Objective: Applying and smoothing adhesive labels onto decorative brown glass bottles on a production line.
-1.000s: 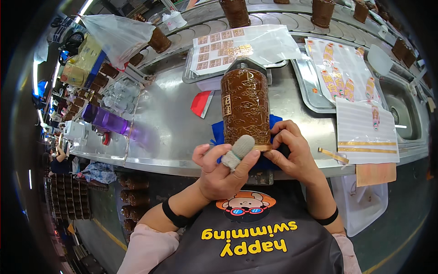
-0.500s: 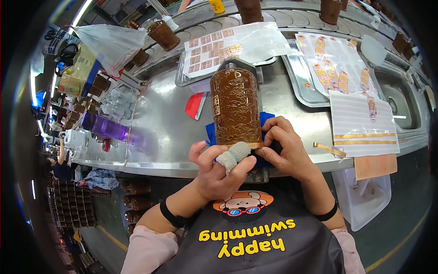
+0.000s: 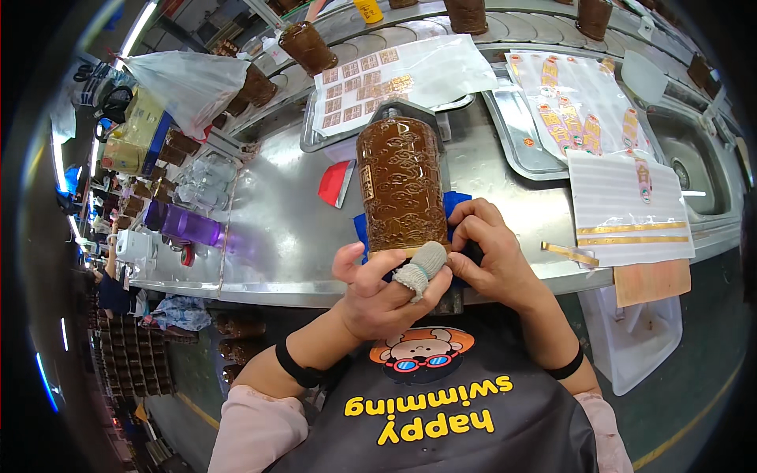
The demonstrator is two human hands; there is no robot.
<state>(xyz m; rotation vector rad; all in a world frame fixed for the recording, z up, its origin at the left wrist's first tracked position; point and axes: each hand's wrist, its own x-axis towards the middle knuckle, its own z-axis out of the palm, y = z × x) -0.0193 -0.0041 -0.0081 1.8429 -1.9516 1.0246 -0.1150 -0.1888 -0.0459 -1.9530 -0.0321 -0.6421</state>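
A glossy brown jar (image 3: 400, 185) with raised patterning and a small gold label (image 3: 367, 183) lies on its side, its near end toward me. Blue cloth (image 3: 459, 206) shows on both sides beneath it. A narrow gold strip (image 3: 410, 251) runs along the jar's near rim. My left hand (image 3: 386, 292) is curled against that rim, a grey knitted cover (image 3: 423, 268) on one finger. At the rim's right side, my right hand (image 3: 493, 256) has thumb and forefinger pinched at the strip's end; the fingertips partly hide it.
Trays with label sheets (image 3: 371, 87) stand beyond the jar and at right (image 3: 579, 102). A sheet with gold strips (image 3: 631, 230) lies nearer right, by a sink (image 3: 694, 169). Left are a red scraper-like piece (image 3: 337, 183) and purple bottle (image 3: 185, 222). Jars ride a conveyor (image 3: 528, 35) behind.
My left hand's covered finger has shifted right along the rim, toward my right hand. The right hand keeps its pinch. On the conveyor, the jars have moved to the right.
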